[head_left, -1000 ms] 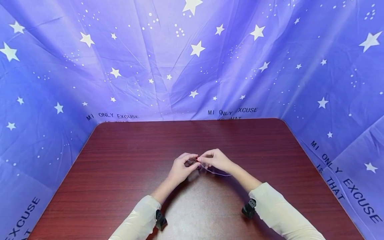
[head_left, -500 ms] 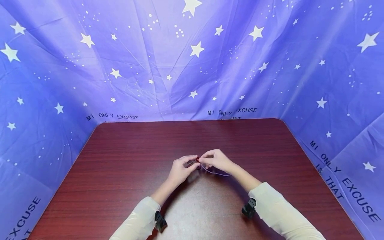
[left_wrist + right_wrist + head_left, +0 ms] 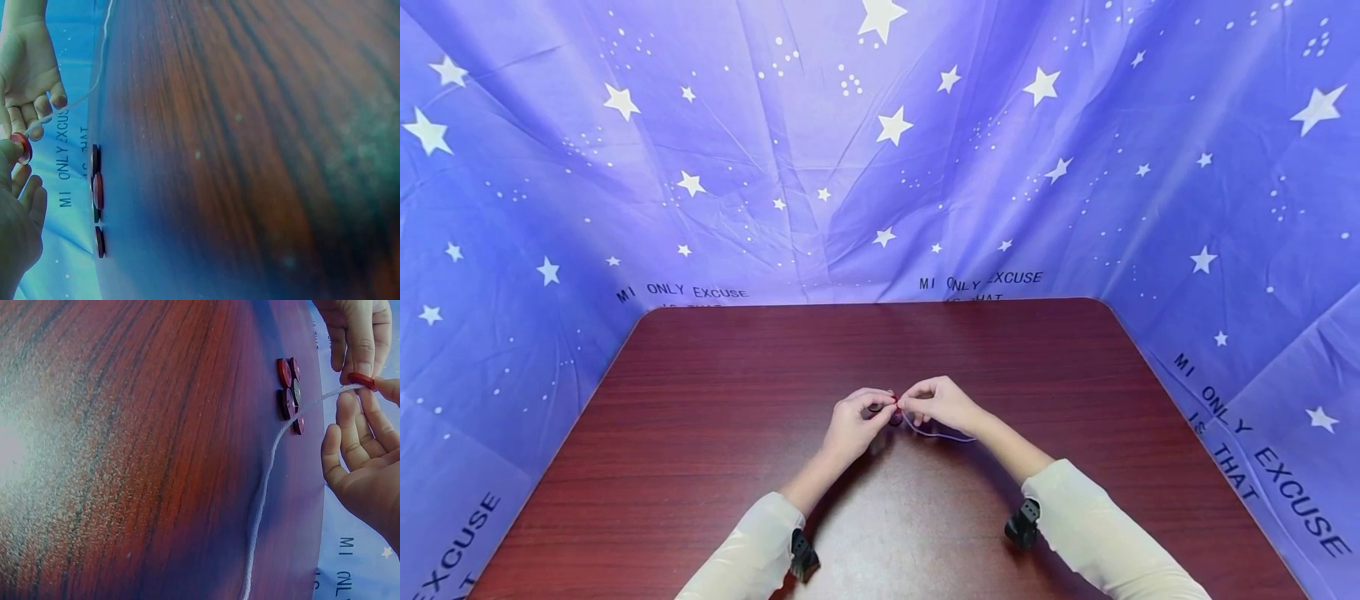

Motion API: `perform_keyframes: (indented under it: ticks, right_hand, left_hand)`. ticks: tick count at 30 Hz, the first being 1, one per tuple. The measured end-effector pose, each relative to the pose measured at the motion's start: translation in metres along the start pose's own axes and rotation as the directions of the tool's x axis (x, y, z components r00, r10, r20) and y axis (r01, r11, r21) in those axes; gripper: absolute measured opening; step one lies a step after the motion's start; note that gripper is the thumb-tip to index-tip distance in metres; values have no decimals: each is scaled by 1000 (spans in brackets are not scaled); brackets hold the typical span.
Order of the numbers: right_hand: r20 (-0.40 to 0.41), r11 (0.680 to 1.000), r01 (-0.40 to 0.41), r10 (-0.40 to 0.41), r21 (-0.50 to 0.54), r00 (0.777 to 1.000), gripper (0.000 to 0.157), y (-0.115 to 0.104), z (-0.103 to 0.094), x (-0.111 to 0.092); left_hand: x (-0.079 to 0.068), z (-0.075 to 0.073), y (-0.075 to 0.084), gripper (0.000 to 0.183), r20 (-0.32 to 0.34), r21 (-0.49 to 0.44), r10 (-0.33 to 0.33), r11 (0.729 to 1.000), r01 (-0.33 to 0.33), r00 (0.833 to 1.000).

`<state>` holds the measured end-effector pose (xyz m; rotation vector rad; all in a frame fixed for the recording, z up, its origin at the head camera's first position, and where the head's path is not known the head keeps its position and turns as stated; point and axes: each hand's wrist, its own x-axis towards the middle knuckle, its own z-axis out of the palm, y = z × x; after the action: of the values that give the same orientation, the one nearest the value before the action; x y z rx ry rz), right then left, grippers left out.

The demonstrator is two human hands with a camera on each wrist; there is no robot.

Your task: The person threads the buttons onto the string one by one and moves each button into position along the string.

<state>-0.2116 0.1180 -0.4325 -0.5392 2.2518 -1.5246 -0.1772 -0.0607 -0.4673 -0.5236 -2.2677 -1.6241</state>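
Note:
In the head view my left hand (image 3: 850, 425) pinches a red button (image 3: 361, 380) between thumb and fingertips, a little above the table. From the right, my right hand (image 3: 943, 404) meets it, its thumb and index finger pinching a white string (image 3: 270, 447) right at the button. The string's end is hidden at the button, so I cannot tell whether it passes through the hole. From there the string sags below the right hand. Several dark and red buttons (image 3: 285, 372) lie together on the table under the hands, mostly covered by the left hand in the head view.
The dark red wooden table (image 3: 700, 375) has rounded far corners. A blue-purple cloth (image 3: 820, 150) with white stars hangs behind it and along both sides. Each sleeve carries a black wrist camera (image 3: 1022, 523).
The left fingertips have closed in round the red button, which now shows upright between the hands. The right hand has shifted only slightly, still at the button with the string.

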Motion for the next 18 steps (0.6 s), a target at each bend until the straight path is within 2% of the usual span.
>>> perform_keyframes:
  ticks: [3,5,10,14,18]
  right_hand:
    - [-3,1000,9,-9,-9,1000,23,13,0,6]
    - [-4,1000,9,-9,-19,1000,23,20,0,9]
    - [0,995,68,-68,-73,998,19,20,1,10]
    - [-21,973,131,-137,-192,990,15,17,2,9]
    - [-22,946,182,-195,-267,981,20,13,3,8]
  left_hand:
    - [-1,-2,12,6,4,1,16,1000,-16,1000]
    - [-1,-2,12,7,-2,1,13,1000,-13,1000]
    - [-1,-3,13,7,-20,21,-17,1000,18,1000]
    - [-1,-3,15,5,-29,26,-29,999,30,999]
    - [-1,-3,14,4,-29,32,-31,999,32,999]
